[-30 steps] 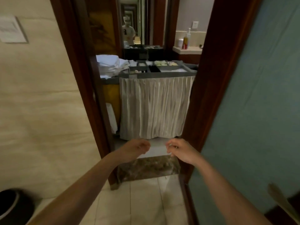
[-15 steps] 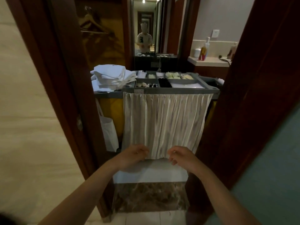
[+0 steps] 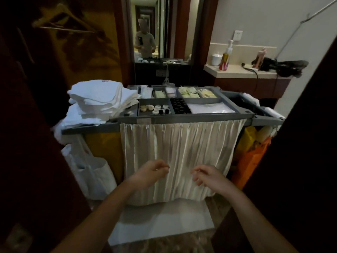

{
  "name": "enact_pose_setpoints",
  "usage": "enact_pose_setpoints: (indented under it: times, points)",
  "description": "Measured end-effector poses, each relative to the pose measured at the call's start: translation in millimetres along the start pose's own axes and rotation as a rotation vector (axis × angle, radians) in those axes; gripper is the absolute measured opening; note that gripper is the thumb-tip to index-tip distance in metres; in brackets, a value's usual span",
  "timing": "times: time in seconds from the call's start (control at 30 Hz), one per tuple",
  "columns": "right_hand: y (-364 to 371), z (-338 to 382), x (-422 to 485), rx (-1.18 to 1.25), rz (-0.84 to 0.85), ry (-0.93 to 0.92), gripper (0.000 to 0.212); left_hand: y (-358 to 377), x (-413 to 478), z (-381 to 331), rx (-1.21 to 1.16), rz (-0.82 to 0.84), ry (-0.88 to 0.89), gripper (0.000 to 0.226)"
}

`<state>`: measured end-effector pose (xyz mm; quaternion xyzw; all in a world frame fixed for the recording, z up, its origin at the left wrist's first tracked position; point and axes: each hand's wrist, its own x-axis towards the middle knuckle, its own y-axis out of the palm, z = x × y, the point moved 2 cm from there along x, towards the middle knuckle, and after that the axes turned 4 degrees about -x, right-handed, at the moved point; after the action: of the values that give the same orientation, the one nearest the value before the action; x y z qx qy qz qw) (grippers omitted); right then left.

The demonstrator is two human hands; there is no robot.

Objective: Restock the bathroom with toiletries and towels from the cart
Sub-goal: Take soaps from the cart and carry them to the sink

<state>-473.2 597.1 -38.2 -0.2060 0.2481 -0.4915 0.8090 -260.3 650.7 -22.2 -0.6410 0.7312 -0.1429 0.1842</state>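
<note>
The grey housekeeping cart (image 3: 186, 119) stands just outside the doorway, a pleated cream curtain (image 3: 180, 154) hanging down its front. A stack of folded white towels (image 3: 102, 101) lies on its left end. Its top tray holds small toiletry bottles and round soaps (image 3: 156, 108), black caps (image 3: 180, 106) and pale packets (image 3: 188, 93). My left hand (image 3: 149, 173) and right hand (image 3: 207, 178) hover side by side in front of the curtain, fingers loosely curled, holding nothing.
Dark wooden door frames close in on the left (image 3: 27, 125) and right (image 3: 300, 143). A white bag (image 3: 91, 172) hangs at the cart's left, an orange bag (image 3: 249, 159) at its right. A counter (image 3: 242, 72) with bottles and a mirror (image 3: 160, 28) stand behind.
I have stepped forward through the doorway, so the cart is much closer. Both hands stay raised in front of me, and their fingers have loosened a little.
</note>
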Motion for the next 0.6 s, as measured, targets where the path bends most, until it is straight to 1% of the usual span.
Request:
enact_pose_setpoints:
  times: [0.07, 0.13, 0.33, 0.4, 0.5, 0.6]
  points:
    - [-10, 2, 26, -0.019, -0.009, -0.001, 0.014, -11, 26, -3, -0.052, 0.011, 0.013, 0.019]
    - [-21, 5, 54, -0.020, -0.037, -0.014, 0.014, -21, 54, -3, -0.071, -0.012, 0.028, 0.019]
    - [-41, 3, 141, -0.024, -0.015, -0.048, 0.014, -41, 140, 7, -0.044, -0.020, 0.003, 0.018]
    - [-51, 2, 174, -0.013, -0.002, -0.067, 0.014, -51, 174, 10, -0.054, -0.049, -0.007, 0.018]
    - [-73, 4, 231, 0.018, -0.022, -0.124, 0.014, -67, 228, 9, -0.078, -0.139, -0.011, 0.018]
    - [-97, 10, 287, 0.060, -0.003, -0.168, 0.014, -82, 281, 5, -0.099, -0.166, -0.040, 0.018]
